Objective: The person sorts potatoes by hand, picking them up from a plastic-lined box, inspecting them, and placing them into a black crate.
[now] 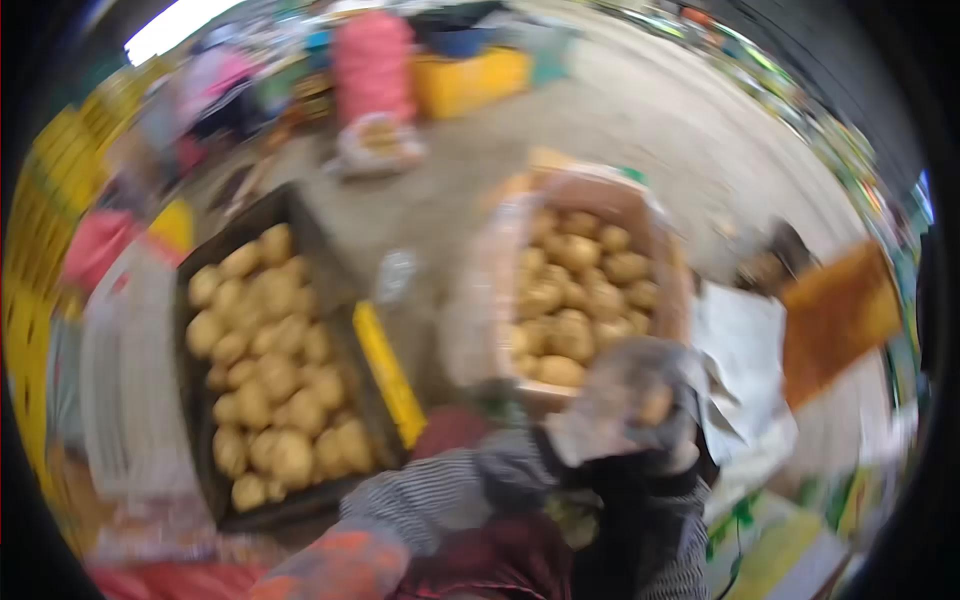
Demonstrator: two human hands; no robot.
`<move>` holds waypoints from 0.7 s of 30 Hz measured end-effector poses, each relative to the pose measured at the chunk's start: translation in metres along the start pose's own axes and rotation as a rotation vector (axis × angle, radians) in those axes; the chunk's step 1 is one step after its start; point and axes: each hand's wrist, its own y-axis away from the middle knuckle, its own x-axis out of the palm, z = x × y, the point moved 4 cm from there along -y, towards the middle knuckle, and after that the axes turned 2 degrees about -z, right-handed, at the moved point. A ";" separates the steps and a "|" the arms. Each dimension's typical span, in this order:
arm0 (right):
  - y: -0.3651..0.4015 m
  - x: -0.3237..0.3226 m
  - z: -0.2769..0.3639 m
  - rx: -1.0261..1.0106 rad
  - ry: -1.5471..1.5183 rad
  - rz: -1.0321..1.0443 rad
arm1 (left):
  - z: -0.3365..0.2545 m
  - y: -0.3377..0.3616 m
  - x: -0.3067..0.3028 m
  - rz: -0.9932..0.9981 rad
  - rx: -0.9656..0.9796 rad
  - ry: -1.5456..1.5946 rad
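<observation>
My two forearms in striped sleeves meet at the near end of a plastic-lined box of potatoes. My left hand reaches across from the left and is smeared by motion, its fingers not distinguishable. Close beside it is my right hand, also blurred. A greyish, see-through, plastic-like patch covers the area at both hands, with a small orange-tan spot showing in it. Whether either hand grips anything is hidden by blur.
To the left stands a dark crate of potatoes with a yellow strip along its side. Yellow crates are stacked at far left. A pink sack stands behind. White sheets and a brown cardboard flap lie right.
</observation>
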 end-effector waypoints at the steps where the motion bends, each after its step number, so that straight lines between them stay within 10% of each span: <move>1: 0.002 -0.014 -0.034 0.200 -0.709 -0.078 | -0.021 -0.005 0.017 0.163 0.222 -0.391; 3: 0.000 -0.020 0.003 0.279 -0.451 -0.051 | -0.043 -0.007 0.043 0.513 0.532 -1.185; 7: -0.003 -0.018 -0.006 -0.044 0.299 0.224 | -0.074 0.013 0.016 0.490 0.284 -1.087; 11: -0.015 0.003 -0.019 0.366 -0.121 0.260 | -0.168 0.057 -0.015 0.353 0.054 -1.027; 17: -0.020 -0.021 -0.076 0.445 0.026 0.173 | -0.317 0.104 -0.103 0.188 0.104 -1.426; 21: -0.020 -0.022 -0.088 0.439 0.058 0.163 | -0.415 0.130 -0.184 -0.600 0.039 -1.016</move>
